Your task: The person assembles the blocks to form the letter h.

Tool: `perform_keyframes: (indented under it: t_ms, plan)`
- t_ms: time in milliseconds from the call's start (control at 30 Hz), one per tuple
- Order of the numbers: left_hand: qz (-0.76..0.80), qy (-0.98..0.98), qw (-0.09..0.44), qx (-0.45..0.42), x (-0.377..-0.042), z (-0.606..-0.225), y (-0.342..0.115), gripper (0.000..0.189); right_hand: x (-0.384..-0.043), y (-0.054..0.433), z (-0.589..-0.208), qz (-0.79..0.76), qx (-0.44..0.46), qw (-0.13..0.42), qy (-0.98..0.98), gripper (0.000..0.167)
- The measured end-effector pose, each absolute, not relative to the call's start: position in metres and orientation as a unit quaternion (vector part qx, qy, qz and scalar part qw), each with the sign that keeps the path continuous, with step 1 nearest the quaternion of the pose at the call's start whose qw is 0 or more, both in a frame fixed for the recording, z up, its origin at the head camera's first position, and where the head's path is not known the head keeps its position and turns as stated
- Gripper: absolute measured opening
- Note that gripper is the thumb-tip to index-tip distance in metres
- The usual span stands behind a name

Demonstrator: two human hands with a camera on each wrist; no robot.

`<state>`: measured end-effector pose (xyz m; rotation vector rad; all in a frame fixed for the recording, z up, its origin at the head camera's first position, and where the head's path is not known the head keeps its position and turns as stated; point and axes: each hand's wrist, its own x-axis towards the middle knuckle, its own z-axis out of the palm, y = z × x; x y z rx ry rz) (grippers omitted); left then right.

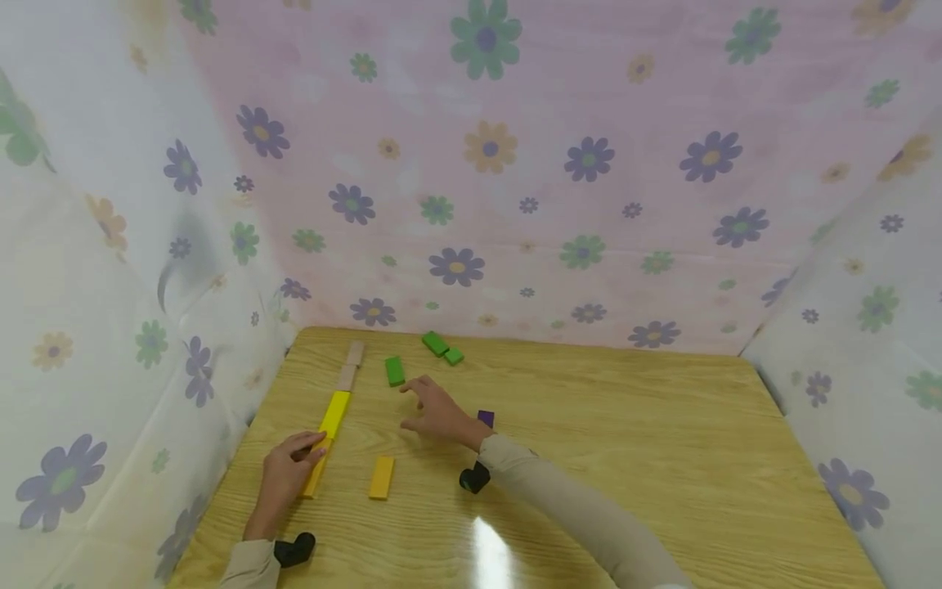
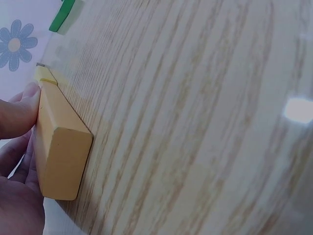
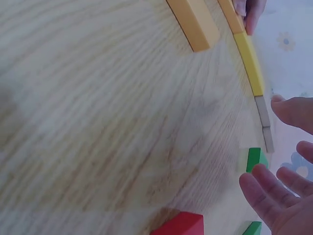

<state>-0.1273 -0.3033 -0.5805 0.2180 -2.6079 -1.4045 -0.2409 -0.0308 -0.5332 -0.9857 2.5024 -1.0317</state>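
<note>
A row of blocks runs along the table's left side: two pale pinkish blocks (image 1: 351, 366) at the far end, then a yellow block (image 1: 334, 415), then an orange block (image 1: 312, 478). My left hand (image 1: 283, 474) holds the orange block by its side near the yellow one, thumb and fingers against it in the left wrist view. With fingers spread and loosely bent, my right hand (image 1: 440, 413) hovers over the table, holding nothing. Nearest to its fingertips lies a green block (image 1: 395, 371). A second orange block (image 1: 381, 478) lies apart, between the hands.
Two more green blocks (image 1: 435, 343) lie at the back. Beside the right wrist a purple block (image 1: 486, 418) is partly covered. A red block (image 3: 182, 224) appears in the right wrist view. Flowered cloth (image 1: 515, 204) walls the table's back and sides.
</note>
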Motion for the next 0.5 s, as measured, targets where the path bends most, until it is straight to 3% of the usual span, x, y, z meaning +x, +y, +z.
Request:
perform_keyframes:
  t_ms: [500]
  plan:
    - [-0.476, -0.872, 0.077, 0.079, -0.126, -0.578, -0.302, 0.028, -0.287, -0.041, -0.538, -0.318, -0.341, 0.104, 0.879, 0.058]
